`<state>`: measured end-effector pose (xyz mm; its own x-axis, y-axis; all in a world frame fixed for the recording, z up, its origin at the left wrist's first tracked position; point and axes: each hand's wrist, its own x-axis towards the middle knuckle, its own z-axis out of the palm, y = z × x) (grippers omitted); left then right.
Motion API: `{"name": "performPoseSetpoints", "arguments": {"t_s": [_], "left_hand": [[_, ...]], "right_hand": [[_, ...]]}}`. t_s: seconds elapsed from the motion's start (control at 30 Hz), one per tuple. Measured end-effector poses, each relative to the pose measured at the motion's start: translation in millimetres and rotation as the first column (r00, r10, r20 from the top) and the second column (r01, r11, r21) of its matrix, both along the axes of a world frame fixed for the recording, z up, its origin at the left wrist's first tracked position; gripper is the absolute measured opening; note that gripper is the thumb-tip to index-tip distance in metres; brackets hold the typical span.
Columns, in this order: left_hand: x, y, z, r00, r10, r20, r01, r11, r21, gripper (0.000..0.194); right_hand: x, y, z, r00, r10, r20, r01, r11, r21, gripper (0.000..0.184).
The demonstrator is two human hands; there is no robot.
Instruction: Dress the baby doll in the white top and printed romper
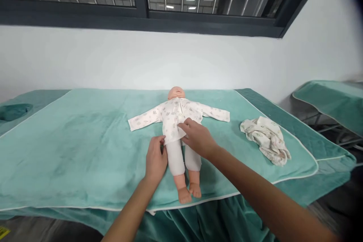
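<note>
A baby doll [179,189] lies on its back on a green cover, its head toward the wall and its bare feet toward me. It wears a white printed baby shirt [171,123] with both sleeves stretched out sideways, and white pants [175,159]. My left hand [157,159] pinches the shirt's lower hem at the doll's left-hand side in view. My right hand [197,136] is closed on the front edge of the shirt near the middle of the belly. Part of the shirt's front is hidden behind my right hand.
A crumpled printed white cloth [266,138] lies to the right on the green cover [85,151]. Behind the bed stands a white wall [113,60] under a dark-framed barred window [198,17]. Another green-covered surface [331,100] is at the far right.
</note>
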<state>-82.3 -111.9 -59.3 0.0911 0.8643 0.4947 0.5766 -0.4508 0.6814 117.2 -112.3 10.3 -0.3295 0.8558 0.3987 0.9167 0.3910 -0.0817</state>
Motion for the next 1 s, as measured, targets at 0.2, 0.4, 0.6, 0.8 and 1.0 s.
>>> {"name": "performPoseSetpoints", "arguments": {"t_s": [0.2,0.4,0.6,0.8,1.0], "left_hand": [[2.0,5.2,-7.3,0.992,0.1,0.072,-0.089,0.986,-0.143,0.005],[0.6,2.7,-12.1,0.96,0.214,0.18,-0.196,0.974,-0.109,0.012],[-11.5,19.6,-14.5,0.923,0.144,0.357,-0.083,0.98,-0.18,0.016],[-13.4,51.9,-5.0,0.986,0.09,0.142,-0.06,0.978,-0.2,0.028],[-13.7,75.6,0.8,0.978,0.209,-0.009,-0.207,0.961,-0.182,0.04]], "right_hand": [[-6.1,-5.6,-14.9,0.995,-0.037,0.089,0.018,0.977,0.214,0.012],[0.5,-28.0,-21.4,0.994,0.08,0.069,-0.094,0.97,0.225,0.015],[13.2,-38.9,-34.3,0.956,-0.105,-0.272,0.153,0.975,0.161,0.022],[12.7,-29.3,-27.8,0.944,-0.088,-0.319,0.134,0.983,0.124,0.017],[25.8,-31.0,-18.9,0.888,0.2,-0.415,-0.204,0.978,0.035,0.018]]}}
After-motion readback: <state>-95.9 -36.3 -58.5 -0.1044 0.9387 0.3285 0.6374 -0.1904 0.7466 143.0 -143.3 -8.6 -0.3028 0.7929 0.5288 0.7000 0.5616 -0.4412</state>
